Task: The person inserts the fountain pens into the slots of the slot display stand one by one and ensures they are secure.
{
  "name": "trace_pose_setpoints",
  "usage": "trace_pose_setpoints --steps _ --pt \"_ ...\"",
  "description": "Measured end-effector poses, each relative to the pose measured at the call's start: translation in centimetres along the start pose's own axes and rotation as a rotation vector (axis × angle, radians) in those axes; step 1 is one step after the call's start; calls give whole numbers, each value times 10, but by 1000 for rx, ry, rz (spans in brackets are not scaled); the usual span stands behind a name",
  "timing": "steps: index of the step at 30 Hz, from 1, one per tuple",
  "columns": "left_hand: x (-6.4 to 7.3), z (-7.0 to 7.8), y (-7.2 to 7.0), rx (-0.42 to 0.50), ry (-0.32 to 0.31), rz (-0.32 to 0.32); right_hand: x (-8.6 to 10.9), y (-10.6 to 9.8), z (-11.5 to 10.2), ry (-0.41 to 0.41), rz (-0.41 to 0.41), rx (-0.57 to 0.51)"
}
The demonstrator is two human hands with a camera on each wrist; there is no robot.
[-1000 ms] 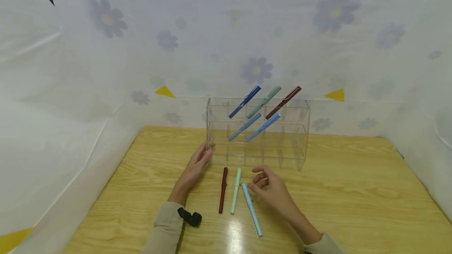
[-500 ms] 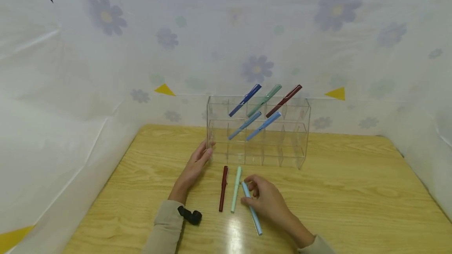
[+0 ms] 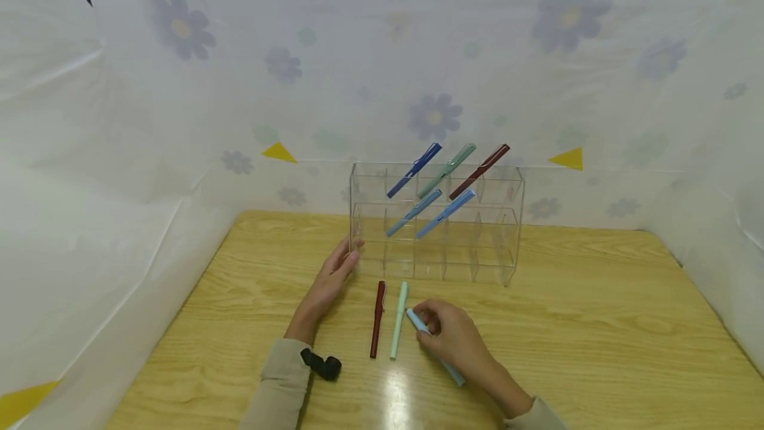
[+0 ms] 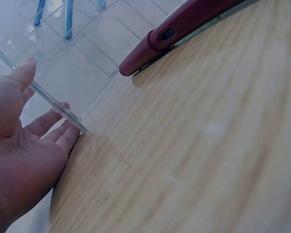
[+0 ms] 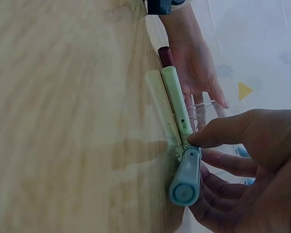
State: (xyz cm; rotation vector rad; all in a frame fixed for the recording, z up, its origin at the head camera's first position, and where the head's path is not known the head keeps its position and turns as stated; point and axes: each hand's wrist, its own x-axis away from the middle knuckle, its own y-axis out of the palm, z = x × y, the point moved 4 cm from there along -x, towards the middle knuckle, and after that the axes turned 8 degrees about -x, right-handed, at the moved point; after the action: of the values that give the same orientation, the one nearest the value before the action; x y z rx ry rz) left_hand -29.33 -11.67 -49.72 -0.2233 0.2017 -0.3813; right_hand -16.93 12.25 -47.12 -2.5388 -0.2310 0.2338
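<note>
Head view, with wrist views for detail. Light blue pen [image 3: 418, 322], at the tabletop [image 3: 597, 324], is pinched between the thumb and curled fingers of the right hand [image 3: 458, 342]; one end shows past the fingertips, the other from beneath the palm. Over the last half second these fingers have narrowed onto it and its near end has swung rightward. By judgement the pen is newly gripped; whether it is clear of the wood cannot be told. Just left of the gripping fingers lies a mint pen [image 3: 399, 320], then a maroon pen [image 3: 377, 320], both unmoved and apparently still to be taken up. Farther left and forward, fairly straight fingers of the left hand [image 3: 328, 283] rest against the side of a clear rack [image 3: 459, 264], presumably steadying it. Ahead of the right fingers, the rack bears a dark blue pen [image 3: 414, 171], green pen [image 3: 446, 172] and dark red pen [image 3: 479, 172] above, two blue pens [image 3: 445, 214] below.
</note>
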Motion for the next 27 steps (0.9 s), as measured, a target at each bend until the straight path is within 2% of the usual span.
trace_pose_setpoints --steps 14,20,27 --pt "1 0 0 -2 -2 5 -3 -17 1 60 71 -225" --pt "1 -1 1 -2 -2 -1 -6 -22 4 48 76 -304" --pt "1 -1 0 -1 -2 9 -6 -29 1 -15 81 -370"
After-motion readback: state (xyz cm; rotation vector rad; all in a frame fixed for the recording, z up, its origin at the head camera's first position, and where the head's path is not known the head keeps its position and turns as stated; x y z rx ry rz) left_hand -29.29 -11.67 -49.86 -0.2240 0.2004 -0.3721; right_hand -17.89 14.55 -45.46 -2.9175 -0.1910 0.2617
